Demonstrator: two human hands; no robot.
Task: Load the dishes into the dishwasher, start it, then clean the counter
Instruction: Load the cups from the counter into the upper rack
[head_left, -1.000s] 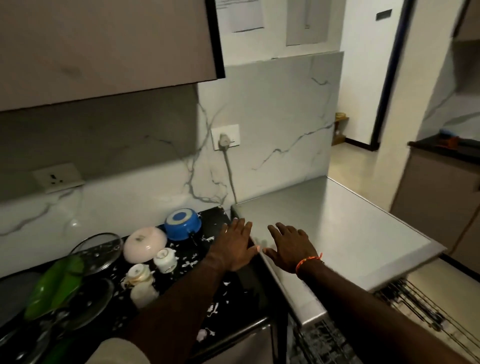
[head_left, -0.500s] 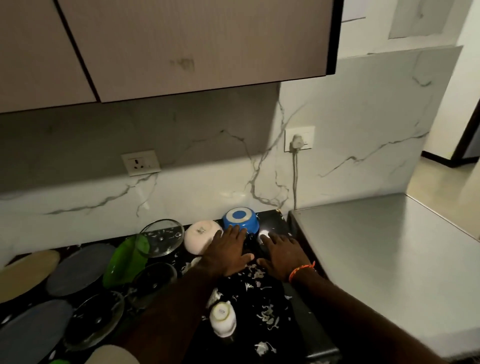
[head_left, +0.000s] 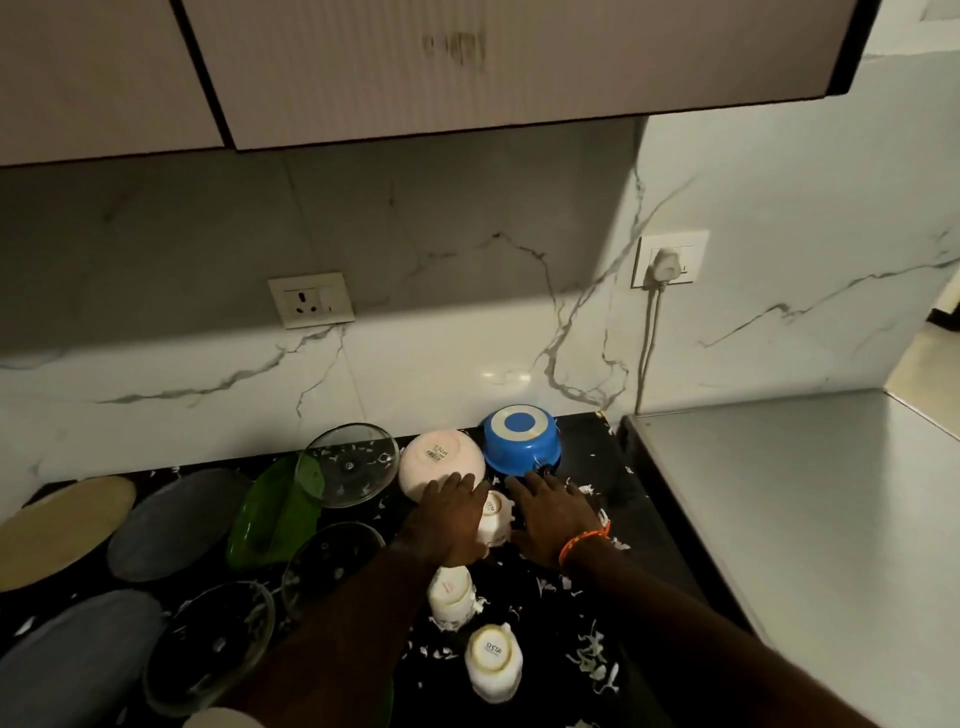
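Observation:
On the black counter (head_left: 639, 519) strewn with white scraps stand upturned dishes. My left hand (head_left: 449, 512) reaches flat toward a white upturned bowl (head_left: 439, 460), fingertips at its near edge. My right hand (head_left: 553, 512), an orange band on its wrist, stretches flat toward a blue upturned bowl (head_left: 519, 439). A small white cup (head_left: 496, 517) lies between both hands. Two more white cups (head_left: 451, 592) (head_left: 492, 660) stand nearer me. Neither hand holds anything.
Left of the bowls lie glass bowls (head_left: 345, 462) (head_left: 208, 644), a green dish (head_left: 272, 514), grey plates (head_left: 171, 519) and a tan plate (head_left: 57, 527). The steel dishwasher top (head_left: 810, 509) is on the right. Wall cabinets (head_left: 467, 57) hang overhead; a plugged cord (head_left: 648, 338) runs down the wall.
My view has swung left from the steel top to the counter. Both hands moved off the steel edge and now reach over the dishes by the white and blue bowls.

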